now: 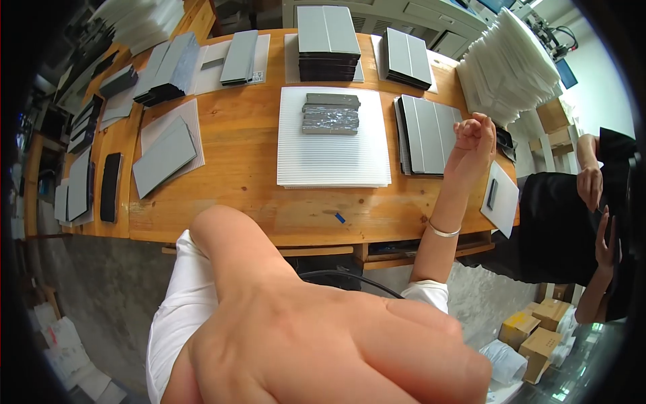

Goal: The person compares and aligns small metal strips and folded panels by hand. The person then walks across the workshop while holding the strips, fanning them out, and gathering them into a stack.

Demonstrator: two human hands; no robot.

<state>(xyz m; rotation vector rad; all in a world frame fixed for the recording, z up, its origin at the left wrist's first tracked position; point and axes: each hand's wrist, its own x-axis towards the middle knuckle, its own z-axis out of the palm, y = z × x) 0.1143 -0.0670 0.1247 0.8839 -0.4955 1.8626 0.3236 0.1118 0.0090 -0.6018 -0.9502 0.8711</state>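
My left hand [323, 337] is very close to the camera and fills the bottom middle, its back toward me. Its fingertips are out of sight, and I cannot tell whether it holds anything. At the right, my right hand [473, 145] is raised by the edge of a stack of grey folded panels [427, 135]. Its fingers curl in toward the palm, and nothing shows between them. In the middle of the table, a bundle of grey strips [330, 114] rests on a stack of white ribbed sheets [333, 165].
Grey panel stacks [328, 40] line the back of the wooden table [235, 161]. A phone-shaped black slab [111, 187] lies at the left. Tall white foam sheets [508, 64] stand at the back right. Another person [552, 215] is at the right, near cardboard boxes [542, 343].
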